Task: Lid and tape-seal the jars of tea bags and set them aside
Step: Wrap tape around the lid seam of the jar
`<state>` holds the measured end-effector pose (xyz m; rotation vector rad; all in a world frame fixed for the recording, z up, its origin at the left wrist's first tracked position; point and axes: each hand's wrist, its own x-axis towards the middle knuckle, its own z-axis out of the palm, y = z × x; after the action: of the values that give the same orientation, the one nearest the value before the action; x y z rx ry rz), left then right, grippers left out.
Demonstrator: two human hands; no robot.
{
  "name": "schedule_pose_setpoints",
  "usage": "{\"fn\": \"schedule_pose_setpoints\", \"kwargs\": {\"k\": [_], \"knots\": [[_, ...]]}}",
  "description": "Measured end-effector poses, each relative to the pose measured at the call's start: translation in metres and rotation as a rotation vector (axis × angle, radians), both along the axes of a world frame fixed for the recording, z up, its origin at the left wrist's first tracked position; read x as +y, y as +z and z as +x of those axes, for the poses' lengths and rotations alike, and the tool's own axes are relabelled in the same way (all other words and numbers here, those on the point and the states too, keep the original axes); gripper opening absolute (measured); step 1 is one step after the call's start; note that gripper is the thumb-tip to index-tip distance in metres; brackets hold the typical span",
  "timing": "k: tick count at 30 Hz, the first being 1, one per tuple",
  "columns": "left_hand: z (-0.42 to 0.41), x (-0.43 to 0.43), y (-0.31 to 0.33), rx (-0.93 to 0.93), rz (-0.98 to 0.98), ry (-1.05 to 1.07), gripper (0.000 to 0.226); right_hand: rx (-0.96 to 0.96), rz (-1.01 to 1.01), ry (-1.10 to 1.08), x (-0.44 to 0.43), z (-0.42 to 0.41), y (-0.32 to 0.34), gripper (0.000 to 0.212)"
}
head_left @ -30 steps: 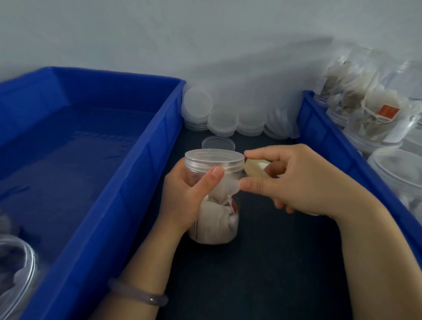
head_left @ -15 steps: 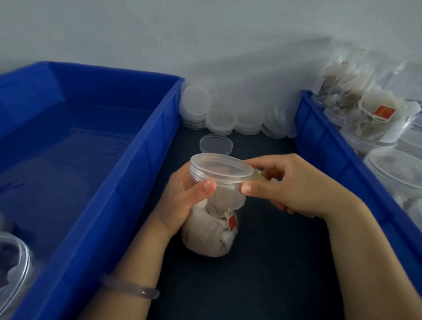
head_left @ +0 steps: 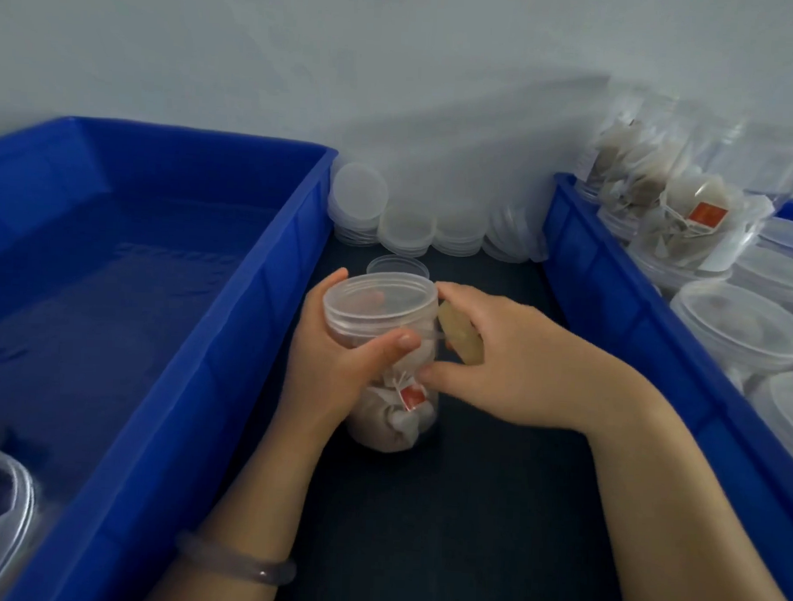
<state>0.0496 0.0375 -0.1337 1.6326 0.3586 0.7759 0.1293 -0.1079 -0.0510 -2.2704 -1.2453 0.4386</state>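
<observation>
The lidded jar sat between two blue bins. The left hand gripped it below the lid, thumb across the front. The right hand, just right of the jar, clasped a tape roll touching its neck. Spare lids lay stacked behind the jar.

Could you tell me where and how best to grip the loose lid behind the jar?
Probably by its rim, pinched from above: the loose lid lies flat on the dark mat, so only its low wall offers a hold. The jar blocks the near side.
</observation>
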Motion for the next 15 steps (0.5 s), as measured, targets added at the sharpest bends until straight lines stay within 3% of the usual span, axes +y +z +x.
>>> {"fn": "schedule_pose_setpoints", "kwargs": {"k": [1,3,6,11,15], "knots": [[0.0,0.001,0.0,-0.004,-0.007,-0.004,0.118,0.018,-0.011,0.029,-0.002,0.001,0.003,0.049],[-0.001,0.003,-0.001,-0.028,-0.023,-0.029,0.097,0.059,-0.01,0.03,-0.009,0.004,0.009,0.049],[-0.003,0.005,-0.001,-0.045,-0.053,-0.096,0.072,0.095,-0.001,-0.08,-0.018,0.006,0.014,0.07],[-0.005,0.01,-0.003,-0.034,-0.114,-0.191,0.087,0.01,0.123,-0.161,-0.016,0.009,0.01,0.079],[-0.005,0.011,-0.005,-0.023,-0.134,-0.238,0.092,0.083,0.107,-0.15,-0.014,0.013,0.008,0.079]]}}
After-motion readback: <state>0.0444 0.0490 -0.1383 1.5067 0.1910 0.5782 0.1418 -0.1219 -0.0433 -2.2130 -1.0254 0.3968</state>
